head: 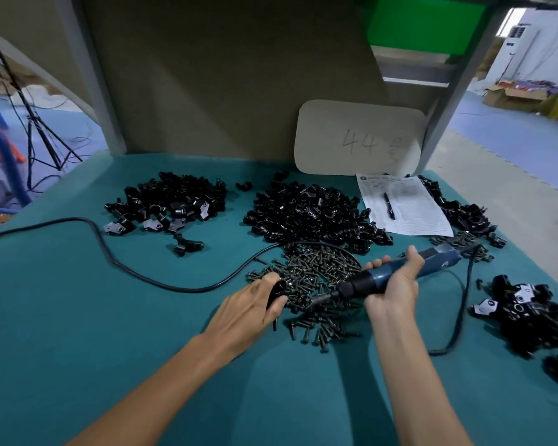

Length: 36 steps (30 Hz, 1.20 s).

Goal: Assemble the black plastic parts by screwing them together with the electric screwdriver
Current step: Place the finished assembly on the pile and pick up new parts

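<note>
Teal cloth covers the table [78,317], and a heap of dark screws [316,278] lies at its middle, seen from the head camera. At the left edge of that heap the left hand [252,307] has its fingers curled round a small black plastic part [279,289], holding it just above the screws. At the heap's right edge the right hand [397,284] is wrapped round the blue body of the electric screwdriver [438,257], which lies nearly level, its black nose and bit reaching leftward over the screws toward the held part. Its black cord [110,252] loops away to the left of the heap. Behind the heap sits a large mound of black parts [306,214]; a second mound [171,201] lies behind and to the left, and a third [535,323] well to the right. A printed sheet [406,217] with a pen [388,206] on it rests behind and right of the heap, before a pale card [358,140] marked 44.
</note>
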Available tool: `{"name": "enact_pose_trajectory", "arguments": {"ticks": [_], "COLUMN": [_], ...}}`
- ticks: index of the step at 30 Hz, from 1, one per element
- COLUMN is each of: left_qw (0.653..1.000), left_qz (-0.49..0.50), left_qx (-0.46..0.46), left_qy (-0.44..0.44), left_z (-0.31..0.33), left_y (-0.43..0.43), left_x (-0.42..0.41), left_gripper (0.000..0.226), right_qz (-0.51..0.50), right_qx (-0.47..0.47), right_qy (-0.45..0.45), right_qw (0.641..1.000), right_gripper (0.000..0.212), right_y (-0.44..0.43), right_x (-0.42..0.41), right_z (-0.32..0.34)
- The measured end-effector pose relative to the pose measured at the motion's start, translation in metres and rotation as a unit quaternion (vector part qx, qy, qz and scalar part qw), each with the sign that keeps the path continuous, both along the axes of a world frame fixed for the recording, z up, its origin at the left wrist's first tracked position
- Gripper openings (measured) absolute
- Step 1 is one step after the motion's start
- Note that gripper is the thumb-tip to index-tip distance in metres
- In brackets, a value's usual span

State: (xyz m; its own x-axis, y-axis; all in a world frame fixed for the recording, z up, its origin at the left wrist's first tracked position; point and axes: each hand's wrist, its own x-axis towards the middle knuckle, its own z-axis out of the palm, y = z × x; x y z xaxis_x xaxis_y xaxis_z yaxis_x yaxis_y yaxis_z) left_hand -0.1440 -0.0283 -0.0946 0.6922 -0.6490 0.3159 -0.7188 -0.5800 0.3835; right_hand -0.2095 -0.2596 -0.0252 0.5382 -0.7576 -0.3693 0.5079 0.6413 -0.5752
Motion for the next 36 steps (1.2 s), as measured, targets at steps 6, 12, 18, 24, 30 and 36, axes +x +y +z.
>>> {"name": "enact_pose_trajectory", "arguments": {"ticks": [6, 12, 18, 24, 30, 36], "left_qw": [1.000, 1.000, 1.000, 1.000, 1.000, 1.000], "left_qz": [-0.006, -0.012, -0.011, -0.006, -0.004, 0.005], "left_qx": [-0.001, 0.002, 0.008, 0.002, -0.001, -0.002], "left_qy": [-0.011, -0.008, -0.004, 0.001, 0.003, 0.004], "left_z": [0.001, 0.002, 0.003, 0.003, 0.003, 0.002], "left_y": [0.000, 0.000, 0.000, 0.001, 0.001, 0.002], "left_x": [0.000, 0.000, 0.001, 0.001, 0.001, 0.001], "left_gripper": [0.045, 0.047, 0.045, 0.043, 0.042, 0.047], "right_qz": [-0.070, -0.068, -0.045, 0.002, 0.041, 0.020], "right_qx": [0.011, -0.004, -0.025, -0.012, -0.019, -0.029], "right_qy": [0.014, 0.010, -0.002, -0.042, -0.057, -0.024], "right_qw": [0.997, 0.998, 0.999, 0.999, 0.997, 0.999], "right_gripper": [0.042, 0.045, 0.036, 0.032, 0.032, 0.035], "right_y": [0.014, 0.020, 0.019, 0.019, 0.020, 0.027], "right_x": [0.019, 0.024, 0.023, 0.023, 0.019, 0.019], "right_z": [-0.007, -0.009, -0.009, -0.013, -0.013, -0.010]}}
